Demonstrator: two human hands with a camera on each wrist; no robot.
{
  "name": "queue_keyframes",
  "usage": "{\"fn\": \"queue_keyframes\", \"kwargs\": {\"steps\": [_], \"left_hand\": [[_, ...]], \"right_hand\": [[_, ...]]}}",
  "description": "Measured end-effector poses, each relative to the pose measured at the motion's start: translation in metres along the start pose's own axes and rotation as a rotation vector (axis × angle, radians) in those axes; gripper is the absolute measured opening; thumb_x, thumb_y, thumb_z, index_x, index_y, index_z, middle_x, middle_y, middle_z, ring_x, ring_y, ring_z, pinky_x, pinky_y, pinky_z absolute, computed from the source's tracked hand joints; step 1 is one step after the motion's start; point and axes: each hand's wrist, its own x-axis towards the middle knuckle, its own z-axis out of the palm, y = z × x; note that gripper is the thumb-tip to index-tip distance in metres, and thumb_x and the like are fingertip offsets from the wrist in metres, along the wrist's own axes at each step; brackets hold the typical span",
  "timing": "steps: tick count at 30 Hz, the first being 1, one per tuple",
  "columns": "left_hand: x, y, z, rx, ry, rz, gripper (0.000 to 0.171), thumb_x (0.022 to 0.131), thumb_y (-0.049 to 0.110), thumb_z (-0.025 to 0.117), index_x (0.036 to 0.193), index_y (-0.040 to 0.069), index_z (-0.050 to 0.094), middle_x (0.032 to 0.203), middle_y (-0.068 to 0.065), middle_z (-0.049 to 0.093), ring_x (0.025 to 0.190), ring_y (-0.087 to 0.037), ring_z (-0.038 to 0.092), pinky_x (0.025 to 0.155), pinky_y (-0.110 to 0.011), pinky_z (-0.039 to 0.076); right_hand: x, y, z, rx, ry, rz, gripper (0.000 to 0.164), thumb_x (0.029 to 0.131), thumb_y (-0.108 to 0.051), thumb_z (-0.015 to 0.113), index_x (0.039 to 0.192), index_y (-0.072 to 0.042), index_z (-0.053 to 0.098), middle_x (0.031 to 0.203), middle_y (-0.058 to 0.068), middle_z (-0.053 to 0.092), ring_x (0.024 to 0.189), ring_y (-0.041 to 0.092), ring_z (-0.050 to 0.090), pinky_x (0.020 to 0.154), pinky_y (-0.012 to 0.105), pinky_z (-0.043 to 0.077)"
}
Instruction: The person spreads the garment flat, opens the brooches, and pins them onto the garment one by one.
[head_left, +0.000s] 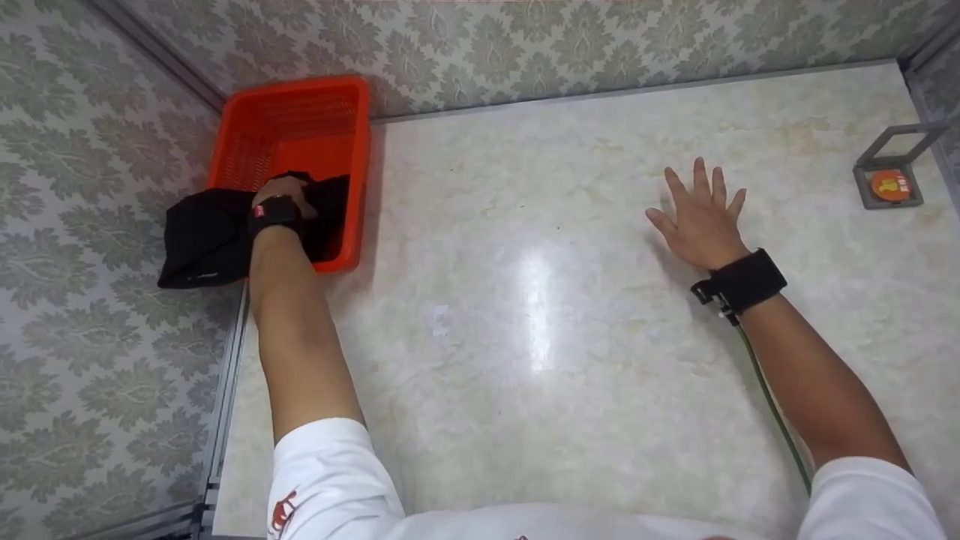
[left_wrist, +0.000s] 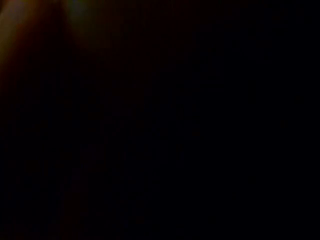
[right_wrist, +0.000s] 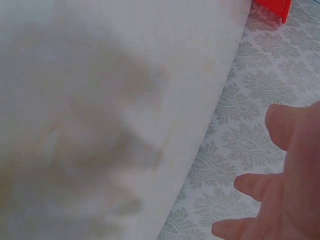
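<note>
Black cloth [head_left: 206, 236]: lies partly inside the orange-red basket [head_left: 300, 84], spills over its left wall. Left hand [head_left: 286, 195]: rests on the cloth at the basket's near end, fingers mostly hidden, cannot tell whether pinching. Right hand [head_left: 700, 225]: spreads 5 digits well right of the basket, with a grey case [head_left: 889, 161] farther right.

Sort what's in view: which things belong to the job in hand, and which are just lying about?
Likely job things:
orange-red perforated plastic basket
black fabric item, partly inside it
left hand, on the fabric

Apparently just lying about:
grey square case, lid raised
round orange piece inside it
</note>
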Motion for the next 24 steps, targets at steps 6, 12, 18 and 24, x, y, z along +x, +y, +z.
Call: {"fn": "queue_keyframes", "kwargs": {"steps": [6, 12, 18, 24], "left_hand": [[0.011, -0.013, -0.011, -0.007, 0.117, 0.030, 0.064, 0.088, 0.021, 0.056, 0.143, 0.000, 0.030, 0.138, -0.029, 0.038, 0.122, -0.046, 0.037, 0.101, -0.054, 0.032], [-0.007, -0.015, -0.038, -0.048, 0.263, 0.019, 0.066, 0.089, 0.022, 0.056, 0.145, 0.003, 0.028, 0.140, -0.029, 0.035, 0.124, -0.048, 0.034, 0.101, -0.055, 0.030], [-0.037, -0.004, -0.066, -0.061, 0.364, 0.032, 0.062, 0.089, 0.021, 0.055, 0.144, 0.003, 0.031, 0.141, -0.028, 0.034, 0.127, -0.048, 0.030, 0.103, -0.056, 0.026], [-0.054, 0.021, -0.083, -0.051, 0.483, 0.065, 0.053, 0.089, 0.017, 0.056, 0.139, 0.004, 0.041, 0.136, -0.028, 0.041, 0.125, -0.047, 0.034, 0.102, -0.057, 0.028]], "right_hand": [[-0.001, -0.001, -0.001, 0.006, -0.001, -0.003, 0.070, 0.095, -0.056, 0.030, 0.150, -0.020, 0.007, 0.152, 0.019, -0.016, 0.135, 0.041, -0.018, 0.094, 0.070, -0.016], [0.000, -0.002, -0.004, 0.006, 0.019, -0.020, 0.070, 0.095, -0.055, 0.032, 0.150, -0.018, 0.010, 0.152, 0.019, -0.013, 0.136, 0.043, -0.015, 0.095, 0.070, -0.015], [0.000, -0.002, -0.006, 0.002, 0.022, -0.021, 0.070, 0.095, -0.054, 0.032, 0.150, -0.019, 0.010, 0.152, 0.019, -0.014, 0.136, 0.041, -0.016, 0.095, 0.070, -0.015], [0.000, -0.001, -0.005, 0.001, 0.021, -0.019, 0.070, 0.095, -0.056, 0.031, 0.150, -0.020, 0.009, 0.152, 0.018, -0.015, 0.136, 0.040, -0.018, 0.095, 0.070, -0.015]]}}
